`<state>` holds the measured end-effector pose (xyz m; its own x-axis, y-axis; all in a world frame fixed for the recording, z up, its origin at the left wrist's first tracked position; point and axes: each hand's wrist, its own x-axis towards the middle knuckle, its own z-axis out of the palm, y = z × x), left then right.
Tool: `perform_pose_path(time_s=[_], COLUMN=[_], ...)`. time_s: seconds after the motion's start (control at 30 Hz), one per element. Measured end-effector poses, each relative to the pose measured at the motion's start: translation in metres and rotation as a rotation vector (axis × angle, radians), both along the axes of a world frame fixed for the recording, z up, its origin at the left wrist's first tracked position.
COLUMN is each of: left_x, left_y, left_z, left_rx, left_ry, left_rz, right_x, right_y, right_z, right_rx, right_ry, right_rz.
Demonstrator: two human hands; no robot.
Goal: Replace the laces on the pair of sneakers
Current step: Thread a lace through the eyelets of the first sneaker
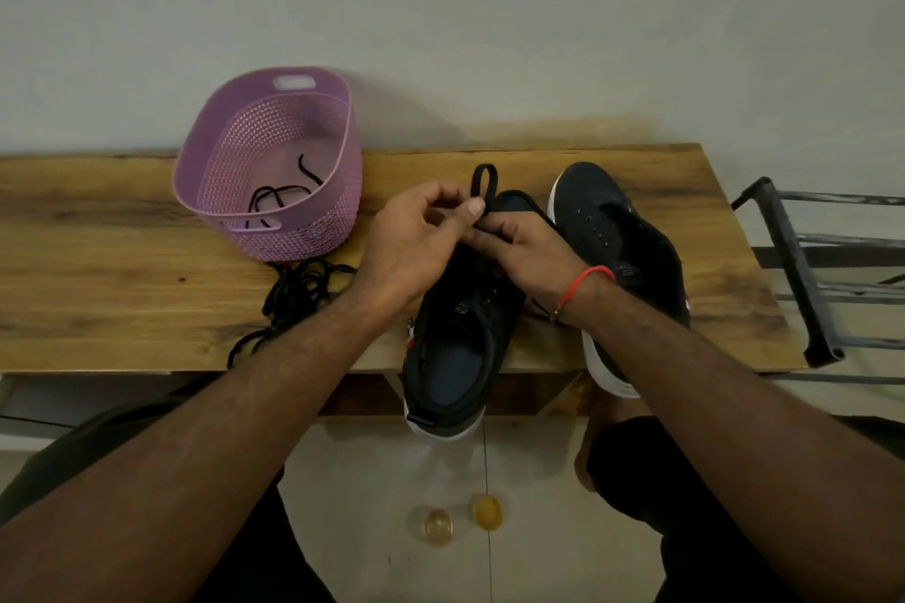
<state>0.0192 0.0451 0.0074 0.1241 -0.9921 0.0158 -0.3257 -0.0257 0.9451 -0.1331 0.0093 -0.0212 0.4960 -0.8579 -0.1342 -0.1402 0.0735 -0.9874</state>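
Between the two hands, over the near sneaker [458, 333], a black lace loop [485, 184] stands up — the left hand [416, 240] pinches it at its base and the right hand [524, 245] pinches the lace just beside that. Lacing of this shoe looks about halfway done, I judge; the second sneaker [622, 240], right of it, shows bare eyelets and is yet to do. Count: two sneakers, one loose lace bundle [294, 294] on the worktop [107, 260] left of the near sneaker, and one lace [279, 198] in the single purple basket [267, 162] beyond it.
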Motion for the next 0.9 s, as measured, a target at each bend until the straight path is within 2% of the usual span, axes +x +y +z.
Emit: perform_pose_path(time_s=[0.13, 0.23, 0.4, 0.57, 0.67, 0.77, 0.83, 0.9], left_x=[0.004, 0.016, 0.02, 0.03, 0.026, 0.023, 0.023, 0.022], left_y=[0.001, -0.002, -0.001, -0.002, 0.005, 0.008, 0.006, 0.003], left_z=[-0.009, -0.012, -0.015, -0.01, -0.008, -0.006, -0.004, 0.0], left_rx=[0.129, 0.135, 0.237, 0.284, 0.163, -0.002, -0.107, -0.197], left_ry=[-0.168, -0.359, -0.39, -0.433, -0.563, -0.766, -0.757, -0.568], left_rz=[-0.132, -0.141, -0.106, -0.106, -0.176, -0.103, -0.027, 0.06], right_x=[0.001, 0.001, -0.019, -0.031, -0.026, -0.02, -0.018, -0.013], right_y=[0.001, -0.002, -0.02, -0.028, -0.025, -0.022, -0.019, -0.014], right_z=[0.002, 0.01, 0.031, 0.04, 0.042, 0.044, 0.042, 0.035], right_rx=[0.025, 0.156, 0.258, 0.357, 0.376, 0.346, 0.302, 0.288], right_ry=[-0.053, -0.262, -0.556, -0.806, -0.797, -0.733, -0.593, -0.455], right_rz=[-0.095, -0.208, -0.352, -0.407, -0.394, -0.389, -0.394, -0.367])
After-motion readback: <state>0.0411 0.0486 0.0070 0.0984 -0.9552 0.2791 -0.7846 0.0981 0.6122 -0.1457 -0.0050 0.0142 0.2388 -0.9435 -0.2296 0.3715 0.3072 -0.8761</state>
